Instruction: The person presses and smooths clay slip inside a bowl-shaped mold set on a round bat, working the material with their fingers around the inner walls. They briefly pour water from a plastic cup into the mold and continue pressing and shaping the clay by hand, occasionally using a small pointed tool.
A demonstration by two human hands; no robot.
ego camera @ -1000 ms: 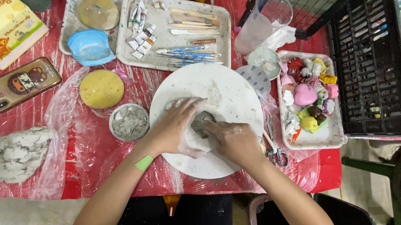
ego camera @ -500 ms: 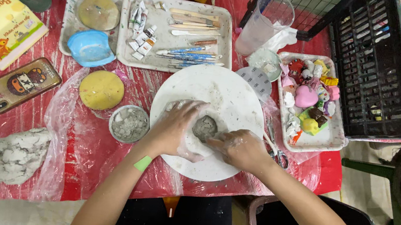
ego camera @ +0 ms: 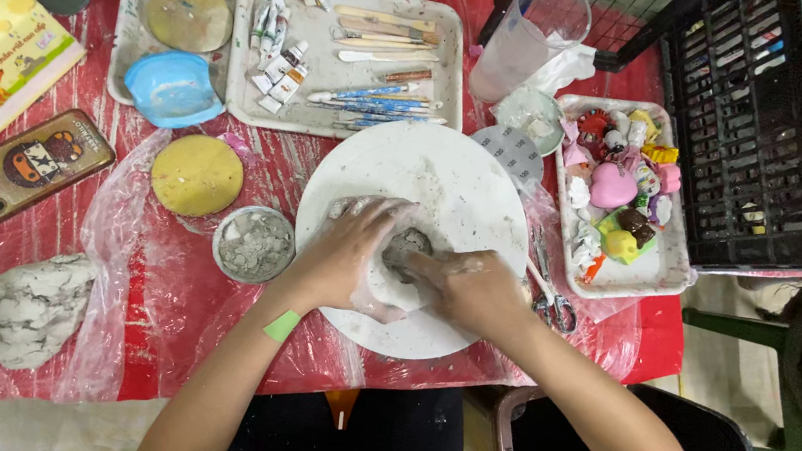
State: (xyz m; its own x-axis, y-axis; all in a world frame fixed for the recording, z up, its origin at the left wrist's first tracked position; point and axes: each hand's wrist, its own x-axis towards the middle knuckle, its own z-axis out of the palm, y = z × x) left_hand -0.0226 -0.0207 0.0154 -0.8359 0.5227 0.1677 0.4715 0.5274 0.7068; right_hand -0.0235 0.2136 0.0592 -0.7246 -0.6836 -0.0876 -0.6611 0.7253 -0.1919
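Forearms rise from the bottom edge of the frame toward the centre, the left one wearing a green band point(ego camera: 281, 326) at the wrist. Both hands meet over a round white board point(ego camera: 467, 178) in the middle of the picture: the left hand point(ego camera: 345, 257) lies cupped and curled against the left side of a small grey clay piece point(ego camera: 406, 251), while the right hand point(ego camera: 467, 289) presses in from the lower right, its fingers bent onto the clay, so the lump is held between the two, both smeared with pale slip. Just left of the board sits a small round dish point(ego camera: 254, 243) of grey clay scraps, and above it a flat yellow disc point(ego camera: 196, 175). At the lower left a large lump of grey clay point(ego camera: 21, 307) rests on clear plastic sheeting over the red table cover point(ego camera: 155, 349). Scissors point(ego camera: 554, 298) lie just right of the board. Farther up, a phone in a patterned case point(ego camera: 29, 165) lies at the left, a blue bowl point(ego camera: 171, 88) stands in a small tray, and a white tray point(ego camera: 446, 54) at top centre holds paint tubes, brushes and wooden tools. To the upper right, another tray point(ego camera: 669, 271) carries small colourful figures, beside a black crate point(ego camera: 762, 146). A clear plastic cup point(ego camera: 530, 35) stands at the top.
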